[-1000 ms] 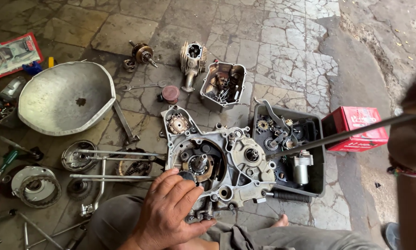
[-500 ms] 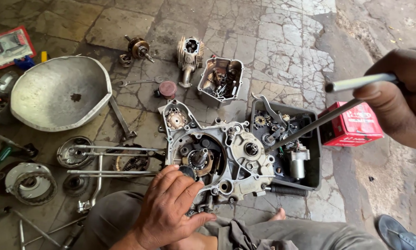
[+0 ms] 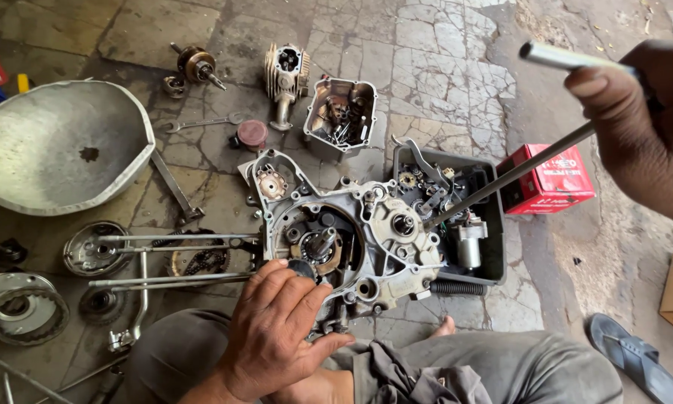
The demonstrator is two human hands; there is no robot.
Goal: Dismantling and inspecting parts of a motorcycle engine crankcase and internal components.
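Dull, greasy cast-metal engine case [image 3: 366, 232], a smooth shiny metal rod [image 3: 501, 179], a glossy red cardboard box [image 3: 550, 179], rough cracked stone floor [image 3: 441, 60].

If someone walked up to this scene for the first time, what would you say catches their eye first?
Most likely the opened engine crankcase at the centre of the stone floor, with the left hand resting on its near edge. Next, the right hand at upper right, gripping a long metal rod that slants down toward the case, and the red box beside it.

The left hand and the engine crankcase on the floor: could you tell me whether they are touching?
Touching. The head view shows the left hand lying flat on the engine crankcase, its fingertips overlapping the lower left rim with no gap.
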